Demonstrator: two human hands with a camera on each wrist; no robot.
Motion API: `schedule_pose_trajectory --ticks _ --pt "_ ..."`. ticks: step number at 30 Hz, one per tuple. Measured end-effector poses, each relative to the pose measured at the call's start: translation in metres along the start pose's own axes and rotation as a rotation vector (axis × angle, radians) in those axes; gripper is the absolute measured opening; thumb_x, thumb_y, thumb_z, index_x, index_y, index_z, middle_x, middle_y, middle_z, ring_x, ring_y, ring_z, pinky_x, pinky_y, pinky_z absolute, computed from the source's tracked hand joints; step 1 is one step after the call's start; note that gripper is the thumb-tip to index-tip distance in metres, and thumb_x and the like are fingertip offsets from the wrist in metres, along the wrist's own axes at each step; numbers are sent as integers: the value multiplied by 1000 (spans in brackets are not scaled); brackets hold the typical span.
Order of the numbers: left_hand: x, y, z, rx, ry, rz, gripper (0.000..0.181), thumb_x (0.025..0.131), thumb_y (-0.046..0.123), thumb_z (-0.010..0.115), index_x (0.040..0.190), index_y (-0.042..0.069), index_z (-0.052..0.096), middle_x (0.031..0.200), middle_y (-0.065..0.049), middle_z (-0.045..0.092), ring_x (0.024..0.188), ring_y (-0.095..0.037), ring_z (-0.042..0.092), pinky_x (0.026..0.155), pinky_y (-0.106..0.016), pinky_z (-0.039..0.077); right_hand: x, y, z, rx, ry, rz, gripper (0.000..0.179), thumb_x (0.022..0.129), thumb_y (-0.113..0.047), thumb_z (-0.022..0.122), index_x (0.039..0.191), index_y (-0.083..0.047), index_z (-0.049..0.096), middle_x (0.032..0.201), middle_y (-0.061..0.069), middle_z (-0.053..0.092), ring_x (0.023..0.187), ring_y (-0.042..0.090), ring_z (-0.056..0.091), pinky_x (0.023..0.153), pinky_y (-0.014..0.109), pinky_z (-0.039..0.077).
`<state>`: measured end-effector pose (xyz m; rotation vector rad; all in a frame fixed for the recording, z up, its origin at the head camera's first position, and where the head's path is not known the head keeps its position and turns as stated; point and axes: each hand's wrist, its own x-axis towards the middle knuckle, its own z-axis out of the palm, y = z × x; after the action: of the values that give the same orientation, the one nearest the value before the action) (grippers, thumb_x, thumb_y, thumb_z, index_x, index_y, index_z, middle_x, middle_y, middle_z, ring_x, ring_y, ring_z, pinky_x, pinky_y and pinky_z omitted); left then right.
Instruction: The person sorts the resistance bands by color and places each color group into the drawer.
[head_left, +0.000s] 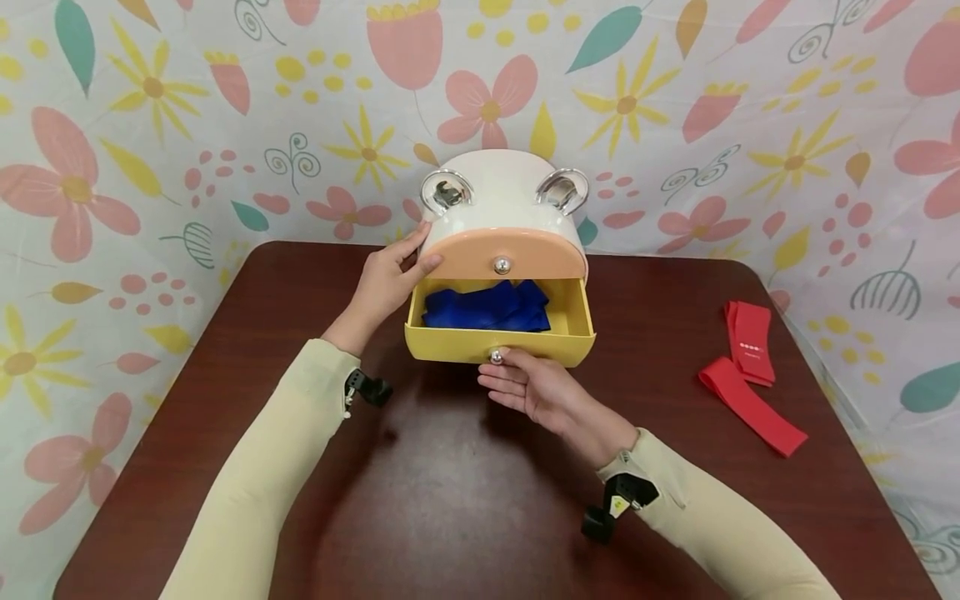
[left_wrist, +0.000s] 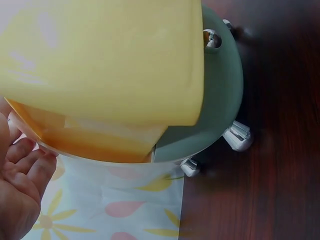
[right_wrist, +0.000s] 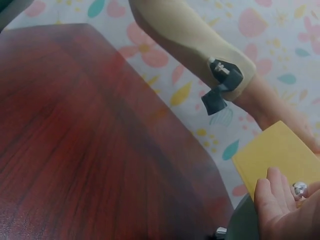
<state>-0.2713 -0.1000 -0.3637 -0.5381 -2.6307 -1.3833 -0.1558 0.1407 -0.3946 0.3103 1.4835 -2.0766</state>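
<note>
A small white cabinet (head_left: 491, 187) with two silver ear-like knobs on top stands near the table's back edge. Its yellow drawer (head_left: 442, 343) is pulled out, and folded dark blue fabric (head_left: 480, 307) lies inside. My right hand (head_left: 543, 392) pinches that drawer's silver knob (head_left: 496, 357) between thumb and index finger, the other fingers extended below. Against the cabinet's left side rests my left hand (head_left: 390, 279), thumb near the orange upper drawer (head_left: 465, 257) and fingers along the wall. The left wrist view shows a green lower drawer front (left_wrist: 222, 85) beneath the yellow one.
Two red fabric bands, one folded upright (head_left: 750, 342) and one angled below it (head_left: 753, 408), lie at the table's right. The cabinet has short silver feet (left_wrist: 237, 135). Behind the dark wooden table (head_left: 450, 492) hangs a flower-patterned cloth (head_left: 300, 100).
</note>
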Motion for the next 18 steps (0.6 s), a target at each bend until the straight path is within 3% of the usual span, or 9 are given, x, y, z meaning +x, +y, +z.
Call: schedule_pose_trajectory --ticks 4,9,14,18 --pt "-1 -2 -1 1 -2 -12 61 102 34 64 155 13 43 161 -9 43 149 -26 46 114 -41 49 4 -1 1 -5 9 -4 18 111 -24 43 114 -10 54 95 -3 76 91 8 75 109 38 54" --pt "-2 -4 1 -11 6 -20 60 102 32 64 155 12 43 161 -9 43 148 -25 47 113 -40 50 16 -5 4 6 56 -40 19 110 -24 44 118 -9 53 95 -1 75 89 8 75 93 29 62" --pt "-1 -5 3 2 7 -3 61 102 33 64 154 10 44 160 -8 44 148 -24 46 114 -39 49 22 -11 2 8 84 -37 19 110 -24 45 120 -11 52 99 1 75 88 8 75 99 33 60" --pt "-2 -3 3 -6 17 7 60 102 31 64 154 9 43 160 -9 43 148 -25 47 113 -40 50 29 -16 2 38 75 -55 17 110 -25 45 117 -12 53 95 -1 76 86 8 75 89 28 62"
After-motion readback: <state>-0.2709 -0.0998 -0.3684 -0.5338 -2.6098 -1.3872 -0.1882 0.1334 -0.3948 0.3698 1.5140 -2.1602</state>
